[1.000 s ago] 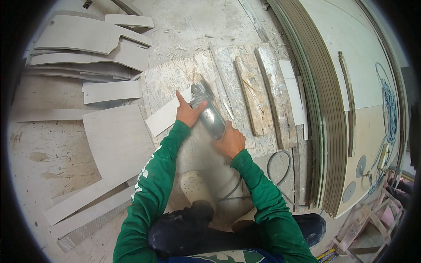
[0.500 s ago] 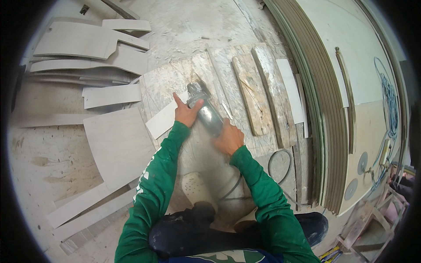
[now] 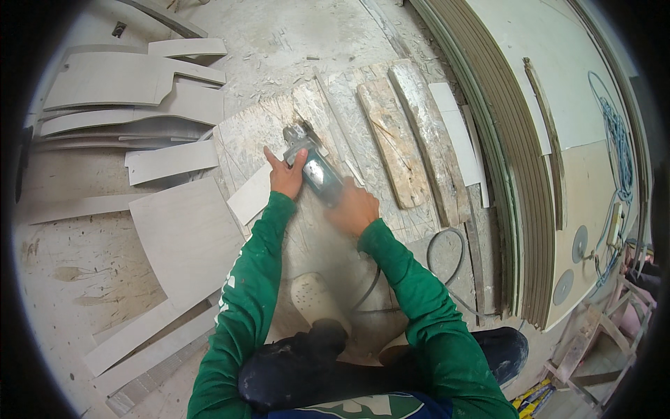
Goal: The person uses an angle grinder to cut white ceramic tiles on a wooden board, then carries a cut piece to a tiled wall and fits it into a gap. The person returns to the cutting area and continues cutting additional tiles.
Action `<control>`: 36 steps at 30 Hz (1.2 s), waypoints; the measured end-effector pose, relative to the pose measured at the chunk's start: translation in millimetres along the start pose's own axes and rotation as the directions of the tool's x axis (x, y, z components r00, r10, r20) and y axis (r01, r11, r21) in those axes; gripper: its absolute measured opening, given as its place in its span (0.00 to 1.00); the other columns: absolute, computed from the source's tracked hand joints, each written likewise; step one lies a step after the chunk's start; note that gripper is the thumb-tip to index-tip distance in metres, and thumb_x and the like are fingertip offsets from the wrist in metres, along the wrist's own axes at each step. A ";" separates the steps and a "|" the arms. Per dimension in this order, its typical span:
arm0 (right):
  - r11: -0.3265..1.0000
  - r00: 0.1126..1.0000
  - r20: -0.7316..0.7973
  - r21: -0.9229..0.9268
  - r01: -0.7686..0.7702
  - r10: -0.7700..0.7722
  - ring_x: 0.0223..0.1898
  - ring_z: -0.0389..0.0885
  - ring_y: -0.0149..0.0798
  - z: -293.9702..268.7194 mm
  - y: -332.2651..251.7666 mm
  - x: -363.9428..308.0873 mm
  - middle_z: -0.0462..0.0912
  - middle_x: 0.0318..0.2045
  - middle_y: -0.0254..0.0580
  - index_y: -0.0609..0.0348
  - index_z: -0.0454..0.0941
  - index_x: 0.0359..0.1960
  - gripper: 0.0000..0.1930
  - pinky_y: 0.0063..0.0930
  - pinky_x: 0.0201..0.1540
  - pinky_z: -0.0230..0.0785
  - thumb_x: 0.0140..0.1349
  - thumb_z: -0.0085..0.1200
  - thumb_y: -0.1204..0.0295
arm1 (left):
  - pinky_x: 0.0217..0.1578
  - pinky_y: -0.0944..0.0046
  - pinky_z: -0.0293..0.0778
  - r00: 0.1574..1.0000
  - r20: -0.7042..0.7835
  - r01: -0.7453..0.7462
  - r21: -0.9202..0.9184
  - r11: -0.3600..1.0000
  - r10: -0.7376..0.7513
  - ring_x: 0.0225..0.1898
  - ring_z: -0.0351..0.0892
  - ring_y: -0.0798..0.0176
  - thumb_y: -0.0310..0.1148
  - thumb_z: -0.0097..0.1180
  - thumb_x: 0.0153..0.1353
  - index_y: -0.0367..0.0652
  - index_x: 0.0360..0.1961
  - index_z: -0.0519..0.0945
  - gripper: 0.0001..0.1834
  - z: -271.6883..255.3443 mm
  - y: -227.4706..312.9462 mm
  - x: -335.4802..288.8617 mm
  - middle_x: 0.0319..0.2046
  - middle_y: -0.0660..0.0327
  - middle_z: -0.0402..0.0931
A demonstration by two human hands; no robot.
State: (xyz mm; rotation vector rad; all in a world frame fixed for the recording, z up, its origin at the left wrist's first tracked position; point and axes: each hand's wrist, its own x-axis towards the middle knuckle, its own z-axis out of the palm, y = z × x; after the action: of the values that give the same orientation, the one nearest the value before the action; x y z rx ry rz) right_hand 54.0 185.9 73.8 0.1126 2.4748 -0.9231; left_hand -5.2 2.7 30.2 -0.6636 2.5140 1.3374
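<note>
An angle grinder with a dark body lies at a slant in front of me, its head pointing away. My right hand is wrapped round its rear body. My left hand is at the left of the grinder's front, thumb pressed against it and index finger stretched out; its other fingers are hidden. Under and beside the left hand is a pale flat strip. Both lie over a scratched, dusty work board. Haze blurs the area below the right hand.
Pale curved cut panels and a larger panel lie at the left. Two worn wooden planks are on the right of the board, near a stack of sheets. A grey cable loops by my right forearm. My shoe is close below.
The whole view has shifted slightly, moving the scene up and left. Both hands stay at the grinder, with little clear movement over the board.
</note>
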 end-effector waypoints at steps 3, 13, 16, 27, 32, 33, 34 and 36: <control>1.000 1.000 -0.002 0.000 0.002 -0.002 0.41 0.86 0.63 1.4 -4.5 2.6 0.86 0.38 0.61 0.66 0.71 0.47 0.29 0.53 0.46 0.77 0.49 0.67 0.60 | 0.58 0.58 0.73 0.999 -0.033 -0.020 -0.004 1.000 0.020 0.55 0.81 0.39 0.68 0.59 0.61 0.30 0.77 0.32 0.67 -1.3 -4.2 4.8 0.50 0.40 0.82; 1.000 1.000 -0.012 -0.019 0.000 0.000 0.42 0.86 0.62 3.1 -13.0 12.8 0.86 0.38 0.60 0.65 0.72 0.48 0.30 0.54 0.46 0.77 0.48 0.68 0.59 | 0.29 0.61 0.80 0.995 -0.087 -0.055 -0.139 0.989 0.043 0.32 0.85 0.50 0.67 0.58 0.63 0.31 0.77 0.30 0.66 0.7 1.7 5.4 0.38 0.46 0.82; 1.000 1.000 -0.016 -0.018 0.002 -0.002 0.42 0.86 0.61 4.1 -16.4 14.0 0.86 0.38 0.60 0.65 0.72 0.48 0.30 0.54 0.46 0.77 0.48 0.68 0.59 | 0.24 0.61 0.79 0.993 -0.109 -0.068 -0.131 0.989 0.053 0.27 0.84 0.54 0.66 0.58 0.63 0.32 0.77 0.29 0.66 0.3 -4.7 11.2 0.34 0.49 0.80; 1.000 1.000 -0.021 -0.021 -0.004 0.004 0.42 0.86 0.61 2.9 -19.1 17.8 0.87 0.38 0.60 0.66 0.71 0.49 0.31 0.53 0.47 0.76 0.48 0.68 0.59 | 0.21 0.61 0.79 0.997 -0.078 -0.009 -0.204 0.979 -0.007 0.20 0.81 0.56 0.65 0.58 0.64 0.35 0.77 0.28 0.65 1.8 -2.2 14.4 0.33 0.50 0.79; 1.000 1.000 -0.016 -0.016 -0.010 0.009 0.42 0.86 0.61 0.9 -22.8 16.4 0.87 0.38 0.60 0.66 0.71 0.49 0.30 0.53 0.47 0.77 0.49 0.68 0.59 | 0.20 0.60 0.80 0.996 -0.085 -0.004 -0.237 0.972 -0.017 0.20 0.81 0.56 0.65 0.59 0.64 0.37 0.78 0.28 0.65 2.2 -3.0 15.8 0.35 0.48 0.79; 1.000 1.000 -0.014 -0.017 -0.011 0.010 0.42 0.86 0.61 0.7 -22.4 16.5 0.87 0.38 0.60 0.66 0.71 0.49 0.30 0.53 0.47 0.77 0.49 0.68 0.59 | 0.20 0.60 0.80 0.997 -0.073 0.005 -0.233 0.973 -0.023 0.21 0.81 0.56 0.65 0.59 0.64 0.37 0.78 0.28 0.65 1.5 -1.6 15.0 0.35 0.48 0.79; 1.000 1.000 -0.013 -0.018 -0.012 0.012 0.42 0.86 0.61 0.8 -22.0 16.8 0.87 0.38 0.60 0.66 0.71 0.49 0.30 0.53 0.47 0.77 0.49 0.68 0.59 | 0.20 0.60 0.80 0.998 -0.061 0.014 -0.229 0.973 -0.029 0.21 0.82 0.56 0.65 0.59 0.64 0.37 0.78 0.28 0.65 0.7 -0.3 14.2 0.36 0.48 0.79; 1.000 1.000 -0.013 -0.022 -0.013 0.012 0.42 0.86 0.61 1.1 -22.0 16.7 0.87 0.38 0.60 0.66 0.71 0.49 0.30 0.53 0.47 0.77 0.49 0.68 0.59 | 0.20 0.60 0.80 0.998 -0.045 0.030 -0.226 0.974 -0.041 0.22 0.82 0.55 0.64 0.59 0.64 0.37 0.78 0.28 0.65 -0.3 0.5 13.8 0.36 0.48 0.79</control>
State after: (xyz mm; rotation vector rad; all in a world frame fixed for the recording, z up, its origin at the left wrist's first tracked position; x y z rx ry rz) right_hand 34.5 166.7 78.3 0.1268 2.4923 -0.8927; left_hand -17.5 -1.3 25.4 -0.7914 2.3960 1.6287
